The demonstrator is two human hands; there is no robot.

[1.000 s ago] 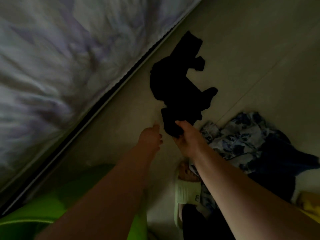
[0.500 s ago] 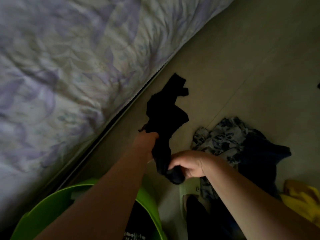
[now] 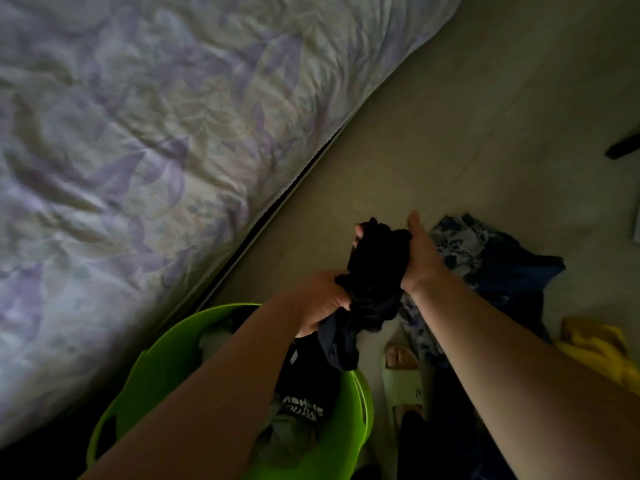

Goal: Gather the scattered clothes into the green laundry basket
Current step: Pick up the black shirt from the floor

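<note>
A bunched black garment (image 3: 372,285) hangs in the air between both hands, just beyond the far rim of the green laundry basket (image 3: 360,400). My left hand (image 3: 320,299) grips its lower part. My right hand (image 3: 420,252) holds its upper part, fingers wrapped round the cloth and thumb raised. The basket sits at the bottom centre and holds dark and grey clothes, one with white lettering. A blue-and-white patterned garment (image 3: 464,244) and a dark blue one (image 3: 516,275) lie on the floor to the right. A yellow garment (image 3: 599,348) lies at the far right.
A bed with a leaf-patterned cover (image 3: 156,140) fills the left and top. My foot in a pale slipper (image 3: 401,379) stands right of the basket. A dark object (image 3: 623,147) pokes in at the right edge. Beige tiled floor (image 3: 485,116) stretches beyond.
The black garment came up off the floor and got bunched between both hands, now held close above the basket's far rim. The view swung back, showing more of the basket.
</note>
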